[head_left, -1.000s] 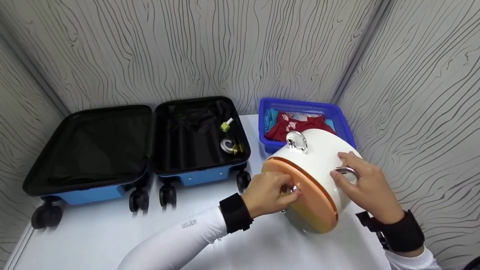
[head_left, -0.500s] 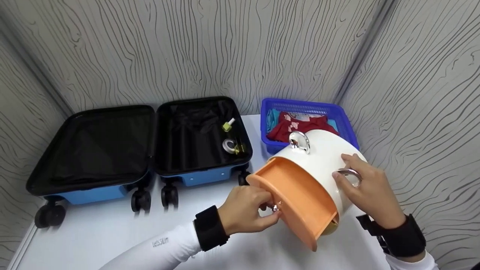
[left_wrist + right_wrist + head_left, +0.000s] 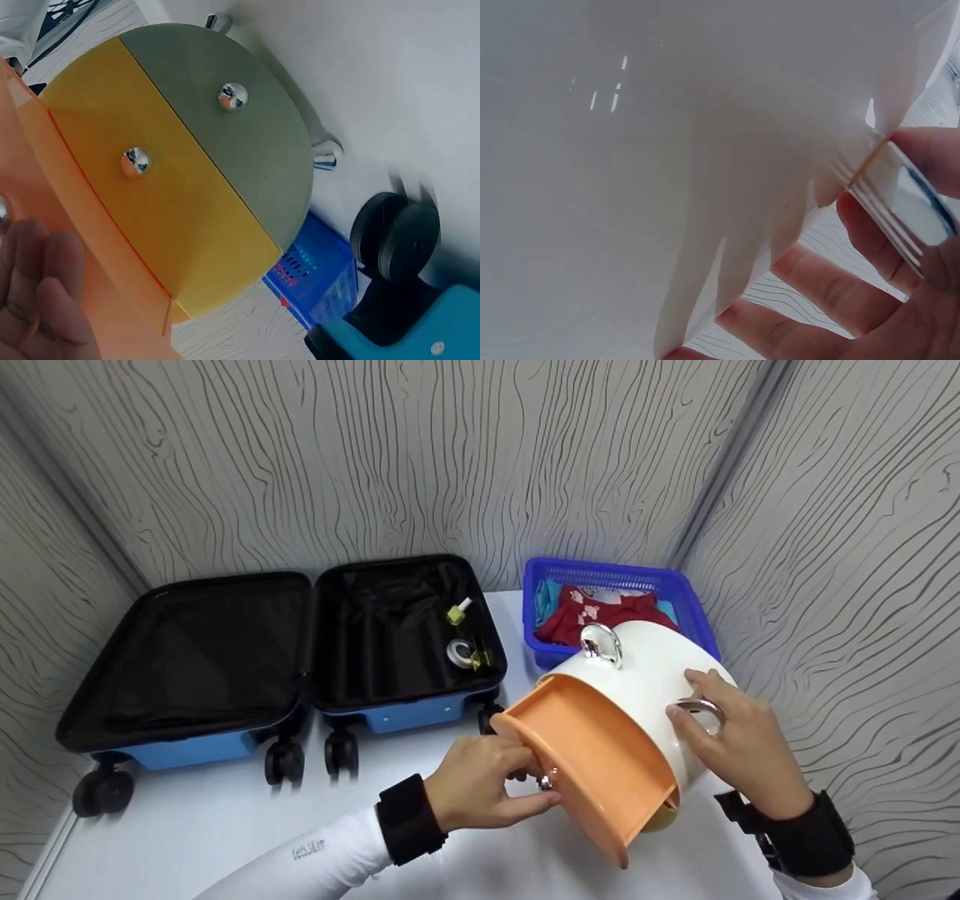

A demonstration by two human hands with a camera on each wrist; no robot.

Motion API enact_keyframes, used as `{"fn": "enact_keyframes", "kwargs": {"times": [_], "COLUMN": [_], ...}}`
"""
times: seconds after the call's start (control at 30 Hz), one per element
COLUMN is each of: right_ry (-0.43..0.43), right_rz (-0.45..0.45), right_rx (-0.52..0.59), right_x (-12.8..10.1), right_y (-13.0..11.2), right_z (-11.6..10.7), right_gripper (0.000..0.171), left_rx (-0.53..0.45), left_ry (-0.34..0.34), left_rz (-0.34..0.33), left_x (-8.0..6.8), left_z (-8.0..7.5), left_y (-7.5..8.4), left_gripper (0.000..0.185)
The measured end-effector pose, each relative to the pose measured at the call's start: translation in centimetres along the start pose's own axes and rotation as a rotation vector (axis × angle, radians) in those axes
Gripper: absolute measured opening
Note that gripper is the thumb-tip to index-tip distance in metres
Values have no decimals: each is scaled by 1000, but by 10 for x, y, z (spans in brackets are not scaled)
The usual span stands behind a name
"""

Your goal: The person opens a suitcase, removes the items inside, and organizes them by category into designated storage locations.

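A round white drawer box (image 3: 637, 667) with chrome rings on its side stands tilted toward the left in the head view. Its orange drawer (image 3: 592, 750) is pulled well out, and no contents show inside. My left hand (image 3: 484, 780) pinches the small silver knob (image 3: 546, 783) on that drawer's front. With my right hand (image 3: 739, 727) I grip the box around one chrome ring (image 3: 889, 195), fingertips on the white shell. The yellow drawer front (image 3: 157, 180) and the green drawer front (image 3: 232, 120) are flush with the box, each with a round knob.
An open blue suitcase (image 3: 412, 714) with black lining lies at the left. Its right half holds a small yellow-green bottle (image 3: 456, 613) and a round silver item (image 3: 460, 653). Behind the box stands a blue basket (image 3: 697, 622) with folded red clothing (image 3: 622, 611). Patterned walls enclose the table (image 3: 255, 825).
My left hand has moved left and down, drawing the orange drawer out of the white box. My right hand keeps its hold on the box.
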State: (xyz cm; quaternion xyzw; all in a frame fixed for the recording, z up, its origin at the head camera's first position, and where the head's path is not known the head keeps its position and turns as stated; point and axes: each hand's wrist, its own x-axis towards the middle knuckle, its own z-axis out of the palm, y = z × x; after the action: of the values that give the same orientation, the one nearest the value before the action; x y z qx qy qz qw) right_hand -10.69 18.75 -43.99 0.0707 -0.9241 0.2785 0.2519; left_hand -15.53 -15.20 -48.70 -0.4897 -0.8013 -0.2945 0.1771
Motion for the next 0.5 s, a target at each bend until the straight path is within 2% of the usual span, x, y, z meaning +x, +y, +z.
{"fn": "enact_keyframes", "kwargs": {"times": [0.1,0.23,0.37,0.5], "right_ry": [2,30,37,21], "right_rz": [-4,-20,-21,-15], "right_rx": [-4,18,20,-5], "right_x": [0,0,0,0], "right_y": [0,1,1,-1], "right_z": [0,2,2,1], "right_gripper": [48,46,46,46], "left_rx": [-38,-18,59,142], "left_ry": [43,60,4,-83], "left_rz": [-12,-147,-260,-345], "left_x": [12,40,66,86], "left_z": [-15,-42,-63,-74], "left_y": [-16,-48,-85,-115], "left_gripper": [25,29,34,43]}}
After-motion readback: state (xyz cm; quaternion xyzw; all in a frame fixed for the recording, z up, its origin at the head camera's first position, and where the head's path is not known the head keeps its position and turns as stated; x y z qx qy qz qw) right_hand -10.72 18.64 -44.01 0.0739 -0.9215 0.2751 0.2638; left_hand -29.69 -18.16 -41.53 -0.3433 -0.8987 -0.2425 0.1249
